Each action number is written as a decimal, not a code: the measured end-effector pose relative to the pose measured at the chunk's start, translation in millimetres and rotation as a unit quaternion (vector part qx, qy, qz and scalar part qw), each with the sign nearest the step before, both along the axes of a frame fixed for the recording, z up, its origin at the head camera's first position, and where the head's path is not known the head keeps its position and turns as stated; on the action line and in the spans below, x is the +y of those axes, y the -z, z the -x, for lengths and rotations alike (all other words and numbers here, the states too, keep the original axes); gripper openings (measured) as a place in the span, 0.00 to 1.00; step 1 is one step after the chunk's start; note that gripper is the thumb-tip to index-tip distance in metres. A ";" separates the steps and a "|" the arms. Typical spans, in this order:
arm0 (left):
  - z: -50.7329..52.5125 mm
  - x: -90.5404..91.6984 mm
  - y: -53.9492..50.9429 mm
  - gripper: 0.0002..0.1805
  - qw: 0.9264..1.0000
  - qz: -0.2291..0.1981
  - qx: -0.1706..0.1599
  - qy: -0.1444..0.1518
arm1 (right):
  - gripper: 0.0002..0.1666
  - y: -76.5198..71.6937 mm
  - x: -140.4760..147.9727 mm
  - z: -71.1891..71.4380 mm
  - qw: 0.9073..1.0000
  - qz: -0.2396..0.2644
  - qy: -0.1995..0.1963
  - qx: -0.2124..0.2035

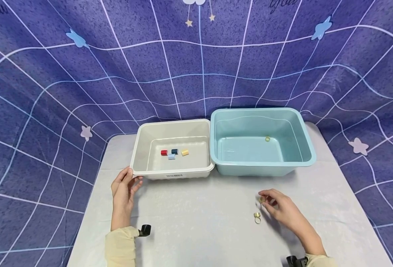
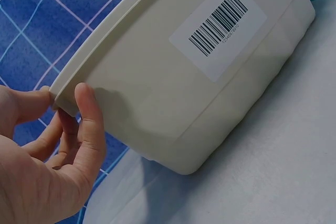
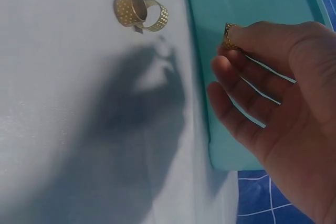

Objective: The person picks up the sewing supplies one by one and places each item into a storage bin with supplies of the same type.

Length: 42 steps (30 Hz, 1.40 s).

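At the near left corner of a white plastic bin (image 1: 174,171), my left hand (image 1: 122,189) pinches the rim, thumb on one side and fingers beneath. My right hand (image 1: 281,207) holds a gold dimpled ring thimble (image 3: 229,36) between thumb and index finger, raised over the table in front of the blue bin (image 1: 256,168). Two more gold ring thimbles (image 3: 131,10) lie touching on the tablecloth beside that hand. One gold ring thimble (image 1: 267,139) rests inside the blue bin. Several thread spools, including a red spool (image 1: 164,152) and a yellow spool (image 1: 185,152), lie in the white bin.
Both bins stand side by side, rims touching, near the back of the table (image 1: 196,222) with its pale cloth. A blue patterned curtain (image 1: 196,59) hangs behind and around the sides. A barcode label (image 2: 219,29) is on the white bin's front wall.
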<state>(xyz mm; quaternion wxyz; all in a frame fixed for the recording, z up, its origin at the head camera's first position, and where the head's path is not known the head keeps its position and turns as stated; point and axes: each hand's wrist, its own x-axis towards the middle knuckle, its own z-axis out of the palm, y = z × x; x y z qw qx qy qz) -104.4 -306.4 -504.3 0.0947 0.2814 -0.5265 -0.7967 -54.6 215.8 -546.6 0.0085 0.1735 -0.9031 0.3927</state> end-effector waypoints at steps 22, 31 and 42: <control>0.6 0.3 1.2 0.19 1.000 -0.008 0.003 -0.005 | 0.13 -48.9 7.7 28.8 0.981 0.122 -0.136 -0.062; 0.0 0.2 2.9 0.19 1.000 -0.008 0.009 -0.007 | 0.13 -84.8 11.6 48.1 0.961 0.115 -0.212 -0.131; -0.8 0.6 3.1 0.19 1.000 -0.007 0.015 -0.002 | 0.14 -128.4 14.9 71.8 0.934 0.119 -0.299 -0.152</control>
